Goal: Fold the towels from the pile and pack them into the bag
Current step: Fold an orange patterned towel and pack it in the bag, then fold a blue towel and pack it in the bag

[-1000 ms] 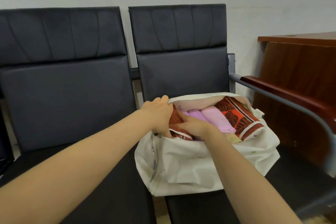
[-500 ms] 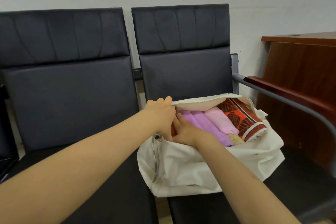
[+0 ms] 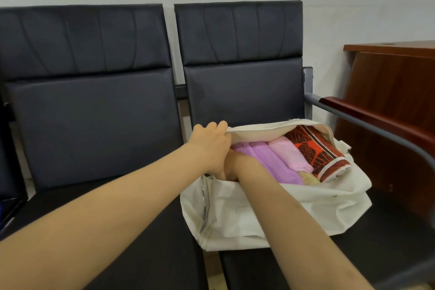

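1. Packing step, I reckon: bag (image 3: 270, 214) sits on the R chair seat (image 3: 388, 245), mouth gaping toward me, folded towels side by side inside.
2. L hand (image 3: 209, 146) grips the bag's far rim at its L end, fingers curled over the zip edge, holding that flap up.
3. R hand (image 3: 233, 163) is sunk into the bag's L corner, right under the L hand. Its fingers are hidden by fabric & the other hand, so I can't tell how far open it is or whether it has hold of anything.
4. Contents, L to R: purple towel (image 3: 270, 163), pink towel (image 3: 290, 155), red patterned towel (image 3: 315, 148) w/ its striped end poking over the near rim. A yellowish towel (image 3: 310, 179) shows low btwn pink & red.
5. Progress: bag looks nearly full. No loose pile in view, so can't say what's left to fold.
6. Next move, prob.: slide the R hand straight up & out w/o dragging the purple towel along, while the L hand holds the rim high. Red towel's end likely needs pressing down or it'll foul the zip.
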A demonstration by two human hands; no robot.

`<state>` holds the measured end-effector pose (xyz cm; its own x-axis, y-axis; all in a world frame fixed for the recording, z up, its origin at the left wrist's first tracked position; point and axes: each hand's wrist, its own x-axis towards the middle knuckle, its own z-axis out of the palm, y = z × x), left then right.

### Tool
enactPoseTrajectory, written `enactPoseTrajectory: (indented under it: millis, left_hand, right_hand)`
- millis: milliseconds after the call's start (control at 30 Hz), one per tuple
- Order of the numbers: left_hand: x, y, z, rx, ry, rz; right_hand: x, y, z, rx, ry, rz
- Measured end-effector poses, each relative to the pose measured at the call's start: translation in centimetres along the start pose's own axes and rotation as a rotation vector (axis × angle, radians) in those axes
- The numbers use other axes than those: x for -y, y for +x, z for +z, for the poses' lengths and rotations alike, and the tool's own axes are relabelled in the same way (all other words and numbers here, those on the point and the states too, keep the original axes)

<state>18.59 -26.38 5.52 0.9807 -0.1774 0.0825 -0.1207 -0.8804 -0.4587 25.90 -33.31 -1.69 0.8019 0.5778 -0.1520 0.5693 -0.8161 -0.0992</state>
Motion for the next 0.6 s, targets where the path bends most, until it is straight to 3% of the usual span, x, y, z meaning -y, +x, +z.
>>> enactPoseTrajectory:
  millis: [100, 167, 233, 300, 367, 500, 600]
  left_hand:
    - [0.4, -0.4, 0.9, 0.023, -0.029, -0.015]
    - [0.6, -0.7, 1.8, 0.034, -0.082, -0.019]
    - [0.9, -0.8, 2.4, 0.031, -0.160, -0.021]
    - [1.3, -0.9, 2.7, 0.045, -0.245, -0.035]
    - [1.2, -1.3, 2.7, 0.052, -0.311, -0.053]
    - [0.6, -2.5, 2.4, -0.020, -0.597, -0.096]
    - [1.9, -4.7, 2.0, -0.066, -0.771, -0.130]
  right_hand:
    - [1.7, 1.2, 1.0, -0.070, -0.332, 0.121]
    - [1.8, 1.4, 2.3, -0.096, -0.287, 0.061]
    - [1.0, 0.0, 1.7, -0.161, 0.117, -0.036]
    - [0.1, -2.2, 0.1, -0.204, 0.750, -0.070]
    - [-0.6, -4.1, -1.4, -0.282, 0.974, -0.023]
    - [1.2, -6.6, -3.9, -0.340, 0.507, 0.127]
    - [4.8, -8.0, -4.7, -0.432, 0.347, 0.158]
